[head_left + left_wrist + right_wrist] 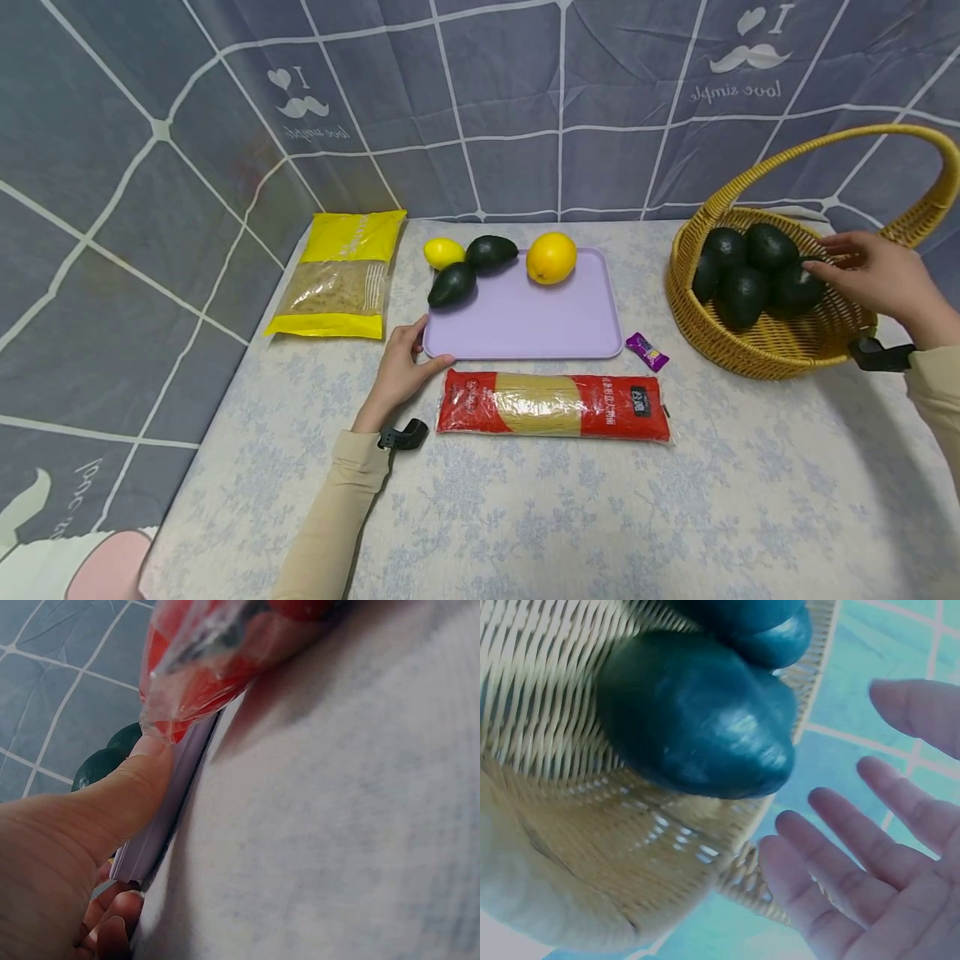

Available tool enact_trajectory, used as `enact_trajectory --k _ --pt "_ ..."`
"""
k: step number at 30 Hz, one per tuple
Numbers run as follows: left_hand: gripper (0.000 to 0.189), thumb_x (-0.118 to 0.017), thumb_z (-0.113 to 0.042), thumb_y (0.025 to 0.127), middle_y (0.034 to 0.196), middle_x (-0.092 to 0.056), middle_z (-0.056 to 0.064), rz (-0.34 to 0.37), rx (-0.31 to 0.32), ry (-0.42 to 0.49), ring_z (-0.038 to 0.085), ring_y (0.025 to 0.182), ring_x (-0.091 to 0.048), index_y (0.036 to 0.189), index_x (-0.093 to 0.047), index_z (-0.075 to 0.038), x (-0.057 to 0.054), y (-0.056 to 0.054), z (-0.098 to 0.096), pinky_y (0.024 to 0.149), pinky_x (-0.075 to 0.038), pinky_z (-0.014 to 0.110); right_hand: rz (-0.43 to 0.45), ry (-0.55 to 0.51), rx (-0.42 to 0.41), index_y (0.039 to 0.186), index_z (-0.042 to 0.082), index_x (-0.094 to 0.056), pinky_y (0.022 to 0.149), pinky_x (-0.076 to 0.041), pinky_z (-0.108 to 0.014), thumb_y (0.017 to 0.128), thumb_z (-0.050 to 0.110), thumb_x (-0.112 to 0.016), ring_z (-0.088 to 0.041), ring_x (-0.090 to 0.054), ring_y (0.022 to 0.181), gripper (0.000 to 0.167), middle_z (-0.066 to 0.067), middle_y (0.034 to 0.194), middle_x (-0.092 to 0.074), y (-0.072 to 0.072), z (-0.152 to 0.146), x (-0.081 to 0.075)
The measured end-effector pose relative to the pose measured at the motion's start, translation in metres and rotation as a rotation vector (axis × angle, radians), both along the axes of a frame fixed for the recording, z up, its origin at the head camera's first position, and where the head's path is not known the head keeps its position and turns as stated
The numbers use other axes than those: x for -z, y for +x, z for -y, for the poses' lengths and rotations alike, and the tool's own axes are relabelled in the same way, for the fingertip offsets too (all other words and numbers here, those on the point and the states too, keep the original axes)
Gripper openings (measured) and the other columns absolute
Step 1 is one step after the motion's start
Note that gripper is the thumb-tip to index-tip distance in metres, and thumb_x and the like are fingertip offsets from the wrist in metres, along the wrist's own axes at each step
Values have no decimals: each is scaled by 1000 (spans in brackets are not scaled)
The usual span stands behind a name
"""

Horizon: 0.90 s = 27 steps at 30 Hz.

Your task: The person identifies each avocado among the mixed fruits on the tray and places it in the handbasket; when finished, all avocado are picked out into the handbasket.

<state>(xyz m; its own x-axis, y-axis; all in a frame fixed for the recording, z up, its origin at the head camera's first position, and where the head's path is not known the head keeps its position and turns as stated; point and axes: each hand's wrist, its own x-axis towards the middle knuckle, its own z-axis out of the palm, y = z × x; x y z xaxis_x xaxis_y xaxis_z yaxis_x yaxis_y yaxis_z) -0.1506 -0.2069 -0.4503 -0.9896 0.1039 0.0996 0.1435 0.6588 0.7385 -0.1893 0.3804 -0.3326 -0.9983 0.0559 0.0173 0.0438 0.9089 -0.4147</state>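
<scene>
My left hand holds the near left corner of the lilac tray, its thumb along the front edge and its fingers curled at the left side. Two avocados lie at the tray's left end, beside a yellow lemon. An orange-yellow fruit sits at its back edge. Over the right side of the wicker basket hovers my right hand. Its spread fingers hold nothing in the right wrist view, apart from the nearest avocado. Several avocados fill the basket's back left part.
A red bag of noodles lies in front of the tray. To the tray's right is a small purple wrapped candy. A yellow packet lies at the back left. The basket's tall handle arches above it.
</scene>
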Motion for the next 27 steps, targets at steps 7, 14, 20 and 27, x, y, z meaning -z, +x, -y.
enact_trajectory --k 7,14,20,27 --pt "86 -79 -30 78 98 -41 15 -5 1 5 26 86 -39 145 -35 2 -1 0 0 72 -33 36 -104 -67 12 127 -10 -47 67 -42 -39 95 33 -55 -42 -49 99 55 -34 118 -48 15 16 -14" --pt "85 -80 -29 78 99 -42 16 -5 3 3 26 86 -40 144 -35 2 0 0 0 72 -33 36 -222 -133 9 126 -5 -53 67 -30 -17 95 28 -57 14 -33 80 45 -25 117 -52 36 37 -25" --pt "85 -79 -30 79 101 -42 16 4 1 0 26 87 -40 145 -35 1 0 0 -1 73 -34 36 -356 -247 -4 125 -1 -56 71 -30 -14 94 19 -59 9 -40 85 37 17 103 -52 53 62 -34" --pt "85 -79 -31 79 100 -42 15 6 -3 -6 26 87 -40 145 -35 1 0 1 -1 72 -33 35 -688 -424 -169 113 1 -66 74 -35 -16 90 1 -63 3 -53 89 23 18 100 -60 63 93 -42"
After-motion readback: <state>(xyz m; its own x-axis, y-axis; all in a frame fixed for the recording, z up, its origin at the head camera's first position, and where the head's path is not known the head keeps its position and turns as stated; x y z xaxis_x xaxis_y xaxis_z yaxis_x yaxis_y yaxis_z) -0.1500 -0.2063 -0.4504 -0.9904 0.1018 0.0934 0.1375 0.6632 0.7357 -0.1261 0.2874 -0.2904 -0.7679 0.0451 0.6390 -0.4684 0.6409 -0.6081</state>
